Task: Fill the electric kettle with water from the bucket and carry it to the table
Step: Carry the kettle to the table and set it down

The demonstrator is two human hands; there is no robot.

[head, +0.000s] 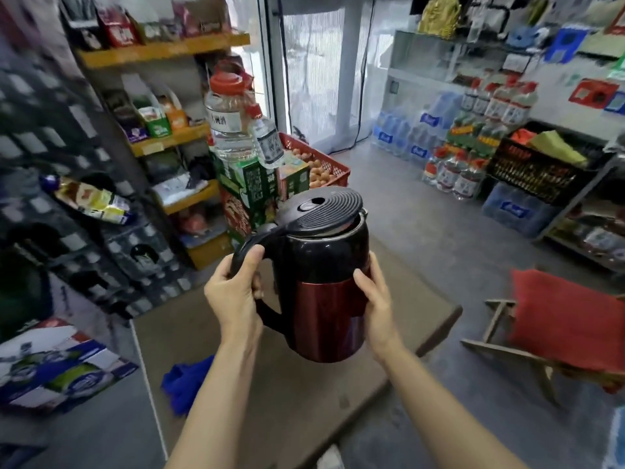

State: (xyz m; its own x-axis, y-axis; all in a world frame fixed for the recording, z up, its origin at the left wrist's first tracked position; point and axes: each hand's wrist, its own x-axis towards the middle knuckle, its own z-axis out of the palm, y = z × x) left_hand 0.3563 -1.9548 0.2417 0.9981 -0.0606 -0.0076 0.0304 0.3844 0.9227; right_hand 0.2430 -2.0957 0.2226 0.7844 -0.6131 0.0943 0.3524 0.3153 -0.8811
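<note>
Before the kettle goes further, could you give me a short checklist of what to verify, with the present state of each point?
1. Left hand closed on the handle of the kettle: ok.
2. Right hand supporting the kettle's side: ok.
3. Lid fully shut: not ok, it sits raised at the spout side with a gap showing.
4. Kettle upright: not ok, it is slightly tilted.
5. Water inside the kettle: cannot tell, the inside is hidden.
6. Bucket located: not ok, no bucket is in view.
</note>
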